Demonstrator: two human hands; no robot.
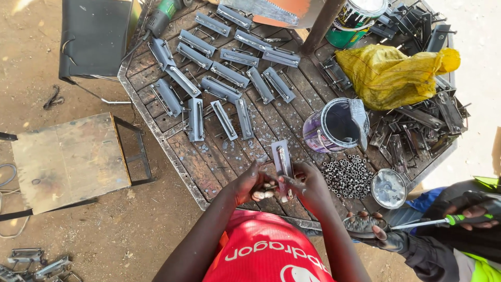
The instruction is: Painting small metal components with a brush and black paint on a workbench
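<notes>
Outdoors, on a rusty metal tabletop (209, 162), the left hand (254, 184) and right hand (305, 187) both grip a flat grey steel latch plate (282, 156), apparently mid-assembly; the near pile of small nuts (347, 176) likely supplies the next part.

Bright daylight falls evenly over the metal worktable (172, 151), which lies in soft shade. The sandy ground (480, 78) at far right is overexposed and washed out. Focus is sharp throughout, with wide-angle bending at the edges.

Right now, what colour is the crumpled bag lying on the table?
The crumpled bag is yellow, seen best in the head view, at the table's far right side.
</notes>
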